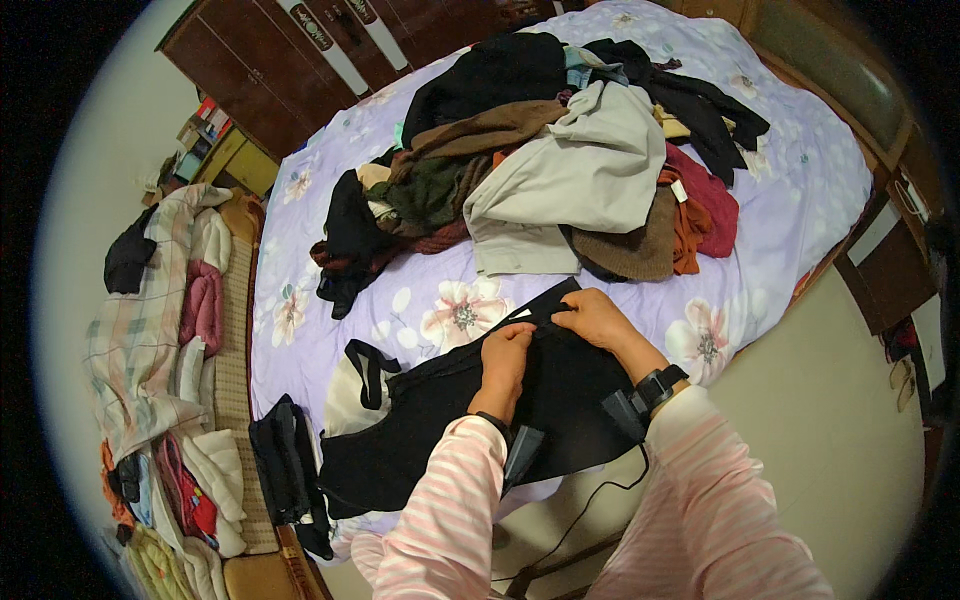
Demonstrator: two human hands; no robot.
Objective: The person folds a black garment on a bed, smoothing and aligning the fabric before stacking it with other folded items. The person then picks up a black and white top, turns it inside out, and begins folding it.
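Note:
A black garment (442, 420) lies spread over the near edge of the bed, with a small white tag (519, 314) near its upper edge. My left hand (506, 360) pinches its fabric just below the tag. To the right, the fingers of my right hand (596, 321) grip the same garment close to its upper corner. A black strap (367, 375) and some cream fabric (345, 401) show at the garment's left end. Beyond my hands lies a heap of clothes, with light grey trousers (570, 172) on top and a brown knit piece (630, 244) under them.
Folded dark clothes (281, 457) rest at the bed's left edge. A couch with a plaid blanket (142, 330) and more clothes stands to the left. Dark wooden cabinets (255, 75) stand behind the bed. A black cable (585, 510) hangs below my wrists.

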